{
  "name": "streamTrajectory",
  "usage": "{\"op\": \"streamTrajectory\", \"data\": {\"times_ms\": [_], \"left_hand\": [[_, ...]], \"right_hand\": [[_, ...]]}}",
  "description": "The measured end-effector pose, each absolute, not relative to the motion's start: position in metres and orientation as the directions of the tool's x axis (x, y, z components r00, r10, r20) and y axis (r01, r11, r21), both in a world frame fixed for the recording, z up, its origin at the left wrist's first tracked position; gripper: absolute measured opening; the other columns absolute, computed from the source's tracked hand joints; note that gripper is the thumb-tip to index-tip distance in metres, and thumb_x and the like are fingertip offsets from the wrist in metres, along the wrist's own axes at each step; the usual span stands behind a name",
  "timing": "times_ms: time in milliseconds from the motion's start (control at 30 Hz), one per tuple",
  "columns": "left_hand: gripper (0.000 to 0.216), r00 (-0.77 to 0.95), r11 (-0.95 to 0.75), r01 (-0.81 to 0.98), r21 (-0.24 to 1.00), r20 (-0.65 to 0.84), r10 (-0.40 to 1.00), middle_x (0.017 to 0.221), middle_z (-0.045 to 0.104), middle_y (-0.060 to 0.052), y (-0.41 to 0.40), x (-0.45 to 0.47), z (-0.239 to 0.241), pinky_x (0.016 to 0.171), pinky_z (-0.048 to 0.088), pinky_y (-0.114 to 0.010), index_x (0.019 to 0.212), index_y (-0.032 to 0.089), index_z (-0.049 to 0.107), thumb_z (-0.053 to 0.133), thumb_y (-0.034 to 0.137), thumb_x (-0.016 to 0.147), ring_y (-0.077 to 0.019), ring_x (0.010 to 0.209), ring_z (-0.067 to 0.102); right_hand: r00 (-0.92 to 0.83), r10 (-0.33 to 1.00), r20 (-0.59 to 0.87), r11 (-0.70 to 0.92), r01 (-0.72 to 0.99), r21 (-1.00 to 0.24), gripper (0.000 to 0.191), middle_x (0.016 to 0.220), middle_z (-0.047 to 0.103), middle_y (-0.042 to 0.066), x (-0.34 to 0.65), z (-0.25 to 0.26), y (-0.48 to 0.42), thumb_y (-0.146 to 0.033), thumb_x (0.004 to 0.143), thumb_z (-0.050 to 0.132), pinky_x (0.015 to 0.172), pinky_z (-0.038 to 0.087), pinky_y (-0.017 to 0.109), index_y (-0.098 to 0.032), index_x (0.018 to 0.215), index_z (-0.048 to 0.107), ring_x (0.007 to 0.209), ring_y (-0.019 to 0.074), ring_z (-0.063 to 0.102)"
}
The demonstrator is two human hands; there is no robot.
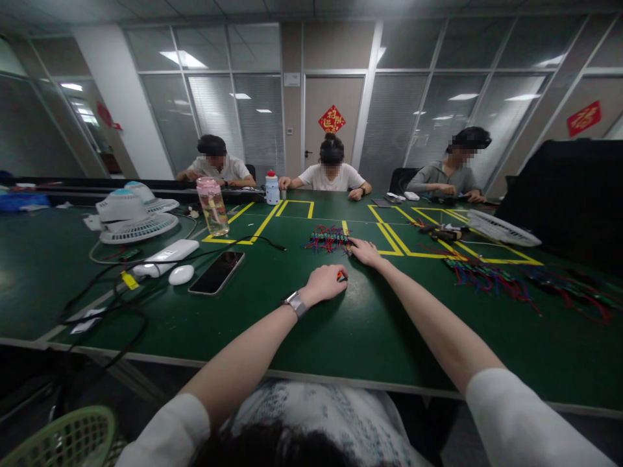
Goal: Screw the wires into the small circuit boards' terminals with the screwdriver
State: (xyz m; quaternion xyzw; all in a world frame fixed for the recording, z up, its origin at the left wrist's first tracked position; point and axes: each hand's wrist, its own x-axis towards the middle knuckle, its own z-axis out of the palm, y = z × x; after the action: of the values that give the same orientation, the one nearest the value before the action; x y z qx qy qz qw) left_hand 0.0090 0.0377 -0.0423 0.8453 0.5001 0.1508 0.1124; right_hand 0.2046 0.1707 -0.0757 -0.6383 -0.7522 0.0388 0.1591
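My left hand [327, 283] is closed over the green table, with a metal-banded watch [295, 303] at its wrist. A small orange-and-black object [342, 277] shows between its fingers; most of it is hidden by the hand. Farther forward, my right hand [367, 253] lies low with its fingers stretched out. Its fingertips touch the right end of a row of small green circuit boards [327, 239] with red and blue wires. Whether the fingertips grip the boards cannot be made out.
A phone [217, 272], white case [181, 275], power strip [168, 257] and black cables lie left. Beyond stand a pink-lidded bottle [213, 211] and white fans [127, 217]. More wired boards [479, 272] and a black monitor [579, 201] are right. Several people sit opposite.
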Motion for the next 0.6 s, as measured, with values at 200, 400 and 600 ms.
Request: {"op": "streamTrajectory", "data": {"times_ms": [200, 400, 600], "left_hand": [[0.03, 0.46, -0.481, 0.807, 0.342, 0.144, 0.876, 0.105, 0.071, -0.005, 0.037, 0.009, -0.042, 0.083, 0.05, -0.032, 0.107, 0.028, 0.065, 0.053, 0.037, 0.081, -0.0246, 0.096, 0.066], [0.03, 0.467, -0.487, 0.798, 0.356, 0.145, 0.872, 0.106, 0.07, -0.006, 0.037, 0.008, -0.042, 0.084, 0.05, -0.033, 0.108, 0.027, 0.065, 0.054, 0.036, 0.082, -0.0252, 0.097, 0.066], [0.031, 0.462, -0.486, 0.781, 0.392, 0.159, 0.872, 0.105, 0.07, -0.009, 0.033, 0.01, -0.043, 0.085, 0.05, -0.037, 0.109, 0.025, 0.065, 0.054, 0.033, 0.082, -0.0274, 0.097, 0.066]], "right_hand": [[-0.164, 0.95, 0.266, 0.238, 0.932, -0.273, 0.052, 0.139, 0.052, 0.007, 0.225, -0.077, 0.152, -0.016, 0.087, 0.033, 0.107, 0.036, 0.037, -0.016, 0.136, 0.051, 0.128, 0.0232, 0.047], [-0.196, 0.919, 0.341, 0.293, 0.92, -0.26, 0.059, 0.129, 0.06, 0.011, 0.242, -0.076, 0.125, 0.002, 0.075, 0.036, 0.103, 0.04, 0.035, -0.013, 0.128, 0.057, 0.121, 0.0213, 0.052], [-0.208, 0.902, 0.379, 0.305, 0.927, -0.217, 0.037, 0.113, 0.066, 0.018, 0.255, -0.065, 0.073, -0.009, 0.084, 0.04, 0.096, 0.043, 0.037, -0.007, 0.108, 0.069, 0.108, 0.027, 0.059]]}}
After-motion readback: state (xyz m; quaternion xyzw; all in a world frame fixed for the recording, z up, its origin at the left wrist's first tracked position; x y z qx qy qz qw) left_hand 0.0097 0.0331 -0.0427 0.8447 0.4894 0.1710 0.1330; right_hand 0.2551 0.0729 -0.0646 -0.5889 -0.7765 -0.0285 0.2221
